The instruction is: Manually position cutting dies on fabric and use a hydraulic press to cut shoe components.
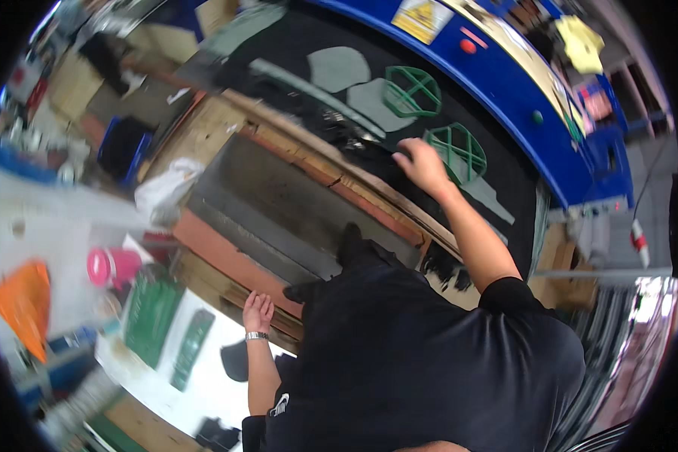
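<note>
My right hand [425,167] reaches over the black sheet material [301,45] on the press bed, fingers loosely bent and thumb apart, with nothing visible in it. Just right of it lies a green cutting die [471,157], an open frame with cross bars. A second green cutting die [412,92] rests farther back, partly over a grey flat piece [369,105]. Another rounded grey piece [339,69] and a long grey strip [316,98] lie to the left. My left hand [258,310], a metal band at its wrist, is low beside the white table's edge, fingers stretched out and holding nothing.
A blue machine beam [505,98] with red and green buttons arches behind the bed. Below the bed's front edge sits a dark grey ledge [271,203] with wooden borders. On the left, a white table [211,377] bears green packets [154,316]; a pink container [113,267] stands nearby.
</note>
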`<state>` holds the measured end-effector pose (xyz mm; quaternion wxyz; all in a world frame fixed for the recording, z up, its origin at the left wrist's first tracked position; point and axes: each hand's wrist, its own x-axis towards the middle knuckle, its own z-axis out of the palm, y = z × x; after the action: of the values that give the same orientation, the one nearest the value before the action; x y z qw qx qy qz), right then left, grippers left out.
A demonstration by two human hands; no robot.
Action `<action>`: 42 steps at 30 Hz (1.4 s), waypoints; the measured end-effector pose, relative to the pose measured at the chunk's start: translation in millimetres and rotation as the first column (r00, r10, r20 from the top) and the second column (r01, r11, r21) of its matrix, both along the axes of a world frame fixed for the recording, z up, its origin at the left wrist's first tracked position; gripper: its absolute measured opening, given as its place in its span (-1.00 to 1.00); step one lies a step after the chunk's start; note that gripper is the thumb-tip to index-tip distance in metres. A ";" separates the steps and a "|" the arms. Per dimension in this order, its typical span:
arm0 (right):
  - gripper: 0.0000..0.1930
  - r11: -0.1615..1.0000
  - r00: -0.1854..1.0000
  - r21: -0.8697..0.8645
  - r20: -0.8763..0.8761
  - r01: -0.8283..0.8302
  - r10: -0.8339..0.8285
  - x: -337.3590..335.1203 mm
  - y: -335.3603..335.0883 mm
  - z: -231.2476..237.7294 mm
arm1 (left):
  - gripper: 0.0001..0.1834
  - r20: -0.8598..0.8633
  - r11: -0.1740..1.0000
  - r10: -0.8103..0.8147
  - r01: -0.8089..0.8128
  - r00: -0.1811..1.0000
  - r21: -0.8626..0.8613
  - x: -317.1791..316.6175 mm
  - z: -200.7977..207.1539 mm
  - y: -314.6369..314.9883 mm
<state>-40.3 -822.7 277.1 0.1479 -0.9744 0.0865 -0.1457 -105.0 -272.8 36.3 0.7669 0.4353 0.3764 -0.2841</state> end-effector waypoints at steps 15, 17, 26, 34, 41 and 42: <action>-0.05 0.642 0.712 0.307 -0.334 0.702 -0.618 -34.8 -86.5 -24.5 | -0.67 0.449 0.860 -0.509 0.460 0.734 0.222 194.7 181.9 -299.5; -0.04 0.611 0.702 0.347 -0.356 0.712 -0.617 -36.7 -95.1 -25.8 | -0.66 0.448 0.805 -0.590 0.536 0.672 0.256 198.6 195.6 -319.8; -0.14 0.500 0.740 0.738 0.002 0.453 -0.673 -32.9 -92.8 36.7 | -0.65 0.448 0.738 -0.674 0.510 0.587 0.442 279.9 209.8 -324.1; -0.17 0.960 0.969 0.133 0.014 0.244 -0.248 61.4 -81.6 20.3 | -0.68 0.542 0.624 -0.760 0.636 0.359 0.453 388.5 186.0 -332.8; -0.16 0.981 0.973 0.027 -0.142 0.190 -0.184 104.6 -101.0 2.9 | -0.71 0.551 0.505 -0.801 0.756 0.232 0.416 418.7 163.7 -335.1; -0.16 0.982 0.964 0.001 -0.190 0.188 -0.184 105.6 -100.1 4.0 | -0.72 0.545 0.498 -0.805 0.766 0.234 0.407 419.8 158.1 -332.5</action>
<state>65.4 -922.8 281.1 0.1342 -0.9699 0.1925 -0.0650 314.8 -605.3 194.4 0.5851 0.6544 -0.1939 -0.4379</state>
